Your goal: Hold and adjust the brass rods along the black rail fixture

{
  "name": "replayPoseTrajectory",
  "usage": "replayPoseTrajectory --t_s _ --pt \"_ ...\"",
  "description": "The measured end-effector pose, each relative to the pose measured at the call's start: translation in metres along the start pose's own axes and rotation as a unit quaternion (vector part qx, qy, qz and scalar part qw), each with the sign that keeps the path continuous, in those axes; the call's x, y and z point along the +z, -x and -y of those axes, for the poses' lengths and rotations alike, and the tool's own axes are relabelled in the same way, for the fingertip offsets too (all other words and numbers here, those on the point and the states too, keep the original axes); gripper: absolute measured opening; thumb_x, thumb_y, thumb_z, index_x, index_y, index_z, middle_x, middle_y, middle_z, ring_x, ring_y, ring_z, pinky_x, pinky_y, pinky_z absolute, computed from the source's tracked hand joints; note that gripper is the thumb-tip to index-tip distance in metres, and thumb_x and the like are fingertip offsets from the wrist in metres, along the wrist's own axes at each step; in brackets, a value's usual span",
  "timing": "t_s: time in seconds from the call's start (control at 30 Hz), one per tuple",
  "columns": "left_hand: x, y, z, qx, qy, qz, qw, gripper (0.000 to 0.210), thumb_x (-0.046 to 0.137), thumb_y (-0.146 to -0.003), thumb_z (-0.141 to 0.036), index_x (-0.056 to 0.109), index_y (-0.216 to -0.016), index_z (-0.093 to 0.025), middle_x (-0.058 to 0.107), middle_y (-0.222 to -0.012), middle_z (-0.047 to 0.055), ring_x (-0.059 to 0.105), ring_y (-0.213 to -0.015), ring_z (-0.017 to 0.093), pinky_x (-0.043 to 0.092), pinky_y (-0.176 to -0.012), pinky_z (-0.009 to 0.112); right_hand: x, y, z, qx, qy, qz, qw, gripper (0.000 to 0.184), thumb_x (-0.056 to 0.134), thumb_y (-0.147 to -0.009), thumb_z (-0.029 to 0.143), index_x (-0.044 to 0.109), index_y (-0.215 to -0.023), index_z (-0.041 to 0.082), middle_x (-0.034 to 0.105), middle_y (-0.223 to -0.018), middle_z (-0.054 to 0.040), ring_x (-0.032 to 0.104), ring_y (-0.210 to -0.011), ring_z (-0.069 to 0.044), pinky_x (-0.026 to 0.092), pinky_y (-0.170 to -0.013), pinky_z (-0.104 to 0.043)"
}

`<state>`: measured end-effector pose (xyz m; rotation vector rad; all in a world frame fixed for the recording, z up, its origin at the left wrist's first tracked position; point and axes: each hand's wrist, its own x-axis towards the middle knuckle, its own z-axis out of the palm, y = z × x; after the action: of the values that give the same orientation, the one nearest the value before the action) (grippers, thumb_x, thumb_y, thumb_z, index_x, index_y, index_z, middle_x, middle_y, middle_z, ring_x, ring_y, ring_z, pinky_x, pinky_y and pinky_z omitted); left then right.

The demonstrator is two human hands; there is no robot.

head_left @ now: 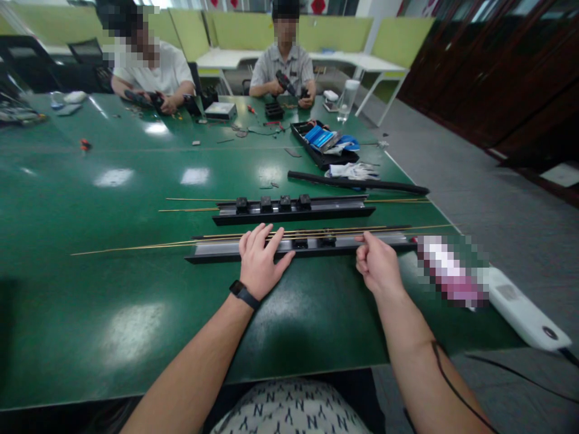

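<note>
A long black channel (217, 258) with a bright inner face lies across the table before me, several thin brass-coloured rods (136, 247) running along it and past its ends. My left hand (262, 259) rests over the channel and rods, fingers stretched out and thumb apart. At the rods further right is my right hand (379, 259), its fingers curled closed and the index fingertip on a rod; the thumb is mostly hidden. Between my hands, black blocks (328, 239) sit in the channel. Just behind lies a second channel (294, 216) with several black blocks and brass rods.
A black foam-like tube (357, 182), white gloves (353, 171) and a black tray (323, 161) with blue items lie behind. At right is a white power strip-like device (527, 310) by a blurred pink item. Two people sit across the green table (136, 289), one holding a drill (286, 82).
</note>
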<state>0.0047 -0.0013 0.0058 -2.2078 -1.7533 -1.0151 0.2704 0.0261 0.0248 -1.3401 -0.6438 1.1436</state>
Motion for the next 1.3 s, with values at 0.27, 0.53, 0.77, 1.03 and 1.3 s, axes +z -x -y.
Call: replayPoseTrajectory --t_s 0.27,0.53,0.77,1.03,1.3 --pt "-0.0007 0.0 -0.0003 0.001 -0.002 0.002 1.0 0.051 0.066 -0.093 -0.051 0.062 -0.137 -0.026 0.061 -0.143 0.012 0.048 -0.141 0.031 0.027 -0.12 0.051 0.0024 0.0024 0.0003 0.0 0.008 0.019 1.0 0.029 0.075 -0.083 0.044 0.068 -0.084 0.015 0.048 -0.043 0.0065 0.03 -0.027 -0.005 0.017 -0.028 -0.017" --pt "-0.0014 0.0004 -0.0005 -0.001 -0.003 -0.001 1.0 0.05 0.064 -0.093 -0.051 0.062 -0.137 -0.027 0.061 -0.143 0.012 0.048 -0.141 0.031 0.027 -0.12 0.051 0.0017 0.0024 -0.0005 0.0 0.009 0.03 0.999 0.03 0.074 -0.084 0.045 0.068 -0.085 0.016 0.049 -0.043 0.0064 0.03 -0.027 -0.005 0.017 -0.027 -0.017" --pt "-0.001 -0.0004 -0.0006 -0.007 0.011 0.006 1.0 0.05 0.066 -0.092 -0.049 0.062 -0.137 -0.027 0.061 -0.143 0.012 0.048 -0.142 0.032 0.028 -0.12 0.052 0.001 0.0015 0.0002 -0.011 0.002 -0.002 1.0 0.029 0.075 -0.083 0.044 0.065 -0.082 0.017 0.047 -0.044 0.0072 0.03 -0.027 -0.005 0.018 -0.027 -0.017" --pt "-0.0017 -0.0003 -0.0009 -0.009 0.006 0.008 1.0 0.051 0.065 -0.092 -0.051 0.062 -0.137 -0.027 0.061 -0.143 0.012 0.048 -0.142 0.031 0.027 -0.12 0.051 0.0021 0.0031 0.0008 0.002 0.017 0.023 1.0 0.032 0.075 -0.084 0.046 0.067 -0.085 0.015 0.048 -0.043 0.0067 0.03 -0.027 -0.005 0.017 -0.027 -0.017" --pt "-0.0008 -0.0003 -0.0007 -0.007 0.008 0.005 1.0 0.049 0.066 -0.093 -0.05 0.063 -0.136 -0.027 0.061 -0.143 0.012 0.048 -0.141 0.031 0.028 -0.119 0.052 0.0002 -0.0001 0.0006 -0.009 -0.001 -0.007 1.0 0.031 0.074 -0.084 0.046 0.065 -0.083 0.017 0.047 -0.043 0.0074 0.03 -0.027 -0.005 0.018 -0.027 -0.017"
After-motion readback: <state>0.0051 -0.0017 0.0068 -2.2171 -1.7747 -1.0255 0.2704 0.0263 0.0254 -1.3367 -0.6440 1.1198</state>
